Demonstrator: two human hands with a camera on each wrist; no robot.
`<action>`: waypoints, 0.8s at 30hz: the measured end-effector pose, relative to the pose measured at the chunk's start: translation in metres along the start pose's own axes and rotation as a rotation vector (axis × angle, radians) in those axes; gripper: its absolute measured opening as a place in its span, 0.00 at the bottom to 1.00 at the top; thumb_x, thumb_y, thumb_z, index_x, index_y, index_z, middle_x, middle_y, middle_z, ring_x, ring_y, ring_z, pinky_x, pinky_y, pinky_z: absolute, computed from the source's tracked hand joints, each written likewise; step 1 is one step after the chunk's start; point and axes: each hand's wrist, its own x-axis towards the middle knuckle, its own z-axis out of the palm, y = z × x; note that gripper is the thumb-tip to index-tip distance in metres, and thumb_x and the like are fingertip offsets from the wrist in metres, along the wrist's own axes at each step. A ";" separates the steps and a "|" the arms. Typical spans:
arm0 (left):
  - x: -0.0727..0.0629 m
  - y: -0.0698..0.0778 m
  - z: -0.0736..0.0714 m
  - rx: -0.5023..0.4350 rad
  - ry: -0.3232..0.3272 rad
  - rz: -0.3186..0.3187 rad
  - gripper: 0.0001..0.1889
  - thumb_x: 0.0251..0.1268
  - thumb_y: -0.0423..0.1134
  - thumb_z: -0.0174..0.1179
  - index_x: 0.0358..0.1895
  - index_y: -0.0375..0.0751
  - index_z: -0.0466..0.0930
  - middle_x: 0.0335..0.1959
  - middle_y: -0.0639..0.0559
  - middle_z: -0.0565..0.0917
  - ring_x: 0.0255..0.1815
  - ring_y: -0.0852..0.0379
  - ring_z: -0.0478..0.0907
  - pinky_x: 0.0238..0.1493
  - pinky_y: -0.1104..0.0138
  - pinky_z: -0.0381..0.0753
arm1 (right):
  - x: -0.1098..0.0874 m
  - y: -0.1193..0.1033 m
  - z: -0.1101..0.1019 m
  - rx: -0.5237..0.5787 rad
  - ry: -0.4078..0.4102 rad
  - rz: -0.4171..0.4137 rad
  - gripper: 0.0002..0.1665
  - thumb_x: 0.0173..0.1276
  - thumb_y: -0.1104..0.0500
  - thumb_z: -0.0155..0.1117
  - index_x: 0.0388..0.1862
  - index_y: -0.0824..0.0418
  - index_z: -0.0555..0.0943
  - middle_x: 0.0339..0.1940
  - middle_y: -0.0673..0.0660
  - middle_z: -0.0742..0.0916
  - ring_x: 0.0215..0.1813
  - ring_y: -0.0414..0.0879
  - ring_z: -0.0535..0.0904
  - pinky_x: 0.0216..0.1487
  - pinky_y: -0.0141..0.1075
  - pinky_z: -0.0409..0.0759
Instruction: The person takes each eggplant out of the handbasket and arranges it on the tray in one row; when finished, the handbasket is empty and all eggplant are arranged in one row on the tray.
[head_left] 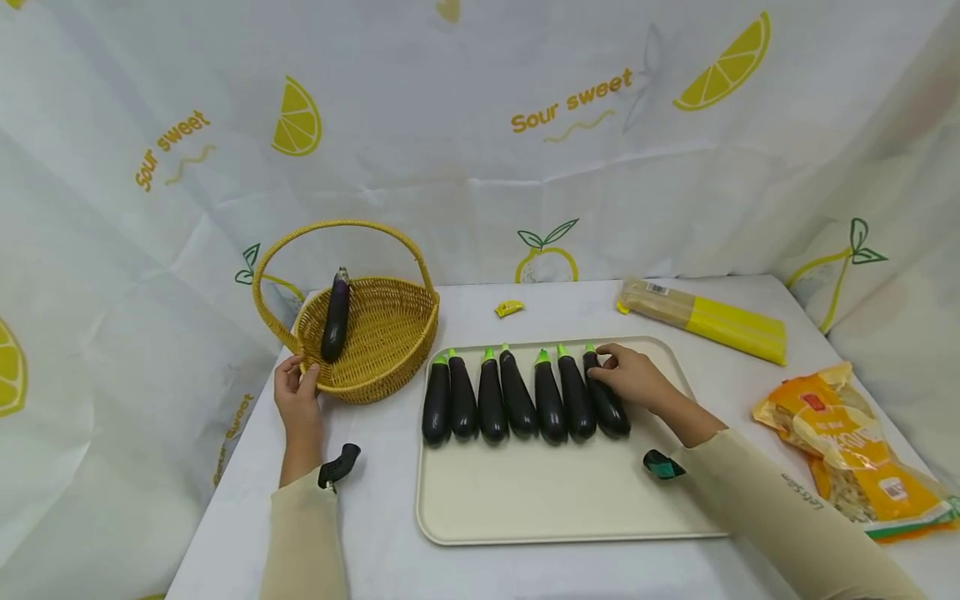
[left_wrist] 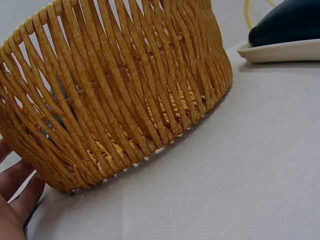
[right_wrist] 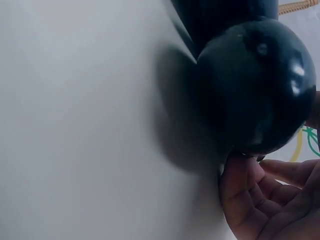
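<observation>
A wicker basket [head_left: 386,385] with a tall arched handle stands at the left, one dark eggplant [head_left: 337,321] leaning inside it. My left hand [head_left: 297,404] holds the basket at its near left side; in the left wrist view its fingers [left_wrist: 19,180] lie against the woven wall. On a cream tray [head_left: 525,500], several eggplants [head_left: 491,400] lie side by side, green stem ends pointing away. My right hand [head_left: 633,379] grips the rightmost eggplant [head_left: 611,412] near its stem end. The right wrist view shows this eggplant's rounded end [right_wrist: 255,85] large, with curled fingers beneath it.
Behind the tray lies a small yellow packet [head_left: 509,308]. A long yellow-and-clear package [head_left: 705,321] rests at the back right. An orange bag [head_left: 855,442] lies on the white tablecloth [head_left: 382,517] at the right. A printed white curtain [head_left: 465,142] hangs behind.
</observation>
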 end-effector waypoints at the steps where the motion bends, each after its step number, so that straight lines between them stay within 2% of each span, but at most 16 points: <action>1: 0.000 0.001 0.000 0.000 -0.003 -0.005 0.14 0.71 0.35 0.54 0.57 0.42 0.67 0.67 0.46 0.67 0.66 0.55 0.65 0.55 0.72 0.70 | 0.000 0.000 0.000 -0.007 0.000 0.001 0.35 0.70 0.48 0.60 0.66 0.70 0.68 0.46 0.65 0.83 0.42 0.54 0.78 0.44 0.47 0.75; 8: 0.001 0.001 0.001 0.001 -0.001 -0.013 0.15 0.71 0.35 0.55 0.58 0.42 0.67 0.66 0.45 0.68 0.63 0.55 0.67 0.54 0.71 0.70 | -0.002 -0.004 -0.008 -0.018 0.028 -0.016 0.37 0.70 0.46 0.60 0.67 0.69 0.67 0.44 0.63 0.82 0.30 0.47 0.80 0.34 0.40 0.79; 11: 0.000 0.002 0.001 0.008 0.010 0.001 0.15 0.71 0.37 0.55 0.57 0.43 0.67 0.64 0.45 0.70 0.61 0.55 0.69 0.53 0.72 0.70 | 0.002 -0.016 -0.014 -0.030 0.053 -0.055 0.35 0.70 0.47 0.60 0.68 0.68 0.67 0.44 0.62 0.81 0.25 0.45 0.79 0.30 0.39 0.78; 15: -0.002 0.003 0.002 0.007 0.019 0.013 0.14 0.71 0.37 0.56 0.56 0.43 0.67 0.62 0.45 0.71 0.60 0.54 0.69 0.52 0.72 0.71 | 0.013 -0.045 -0.017 -0.072 0.071 -0.115 0.33 0.70 0.48 0.61 0.67 0.65 0.69 0.43 0.58 0.82 0.26 0.45 0.76 0.29 0.39 0.75; 18: -0.003 0.002 0.003 0.001 0.019 0.005 0.14 0.71 0.36 0.56 0.56 0.44 0.68 0.63 0.46 0.70 0.61 0.55 0.68 0.51 0.71 0.71 | 0.021 -0.070 -0.013 -0.072 0.049 -0.148 0.33 0.70 0.48 0.61 0.67 0.63 0.69 0.42 0.56 0.82 0.29 0.45 0.78 0.29 0.39 0.75; 24: -0.002 0.001 0.003 0.006 0.014 0.005 0.14 0.71 0.36 0.55 0.56 0.43 0.68 0.66 0.45 0.68 0.64 0.56 0.66 0.53 0.71 0.70 | 0.045 -0.127 0.010 -0.072 -0.029 -0.269 0.30 0.70 0.49 0.61 0.67 0.60 0.71 0.42 0.54 0.82 0.34 0.46 0.78 0.34 0.41 0.75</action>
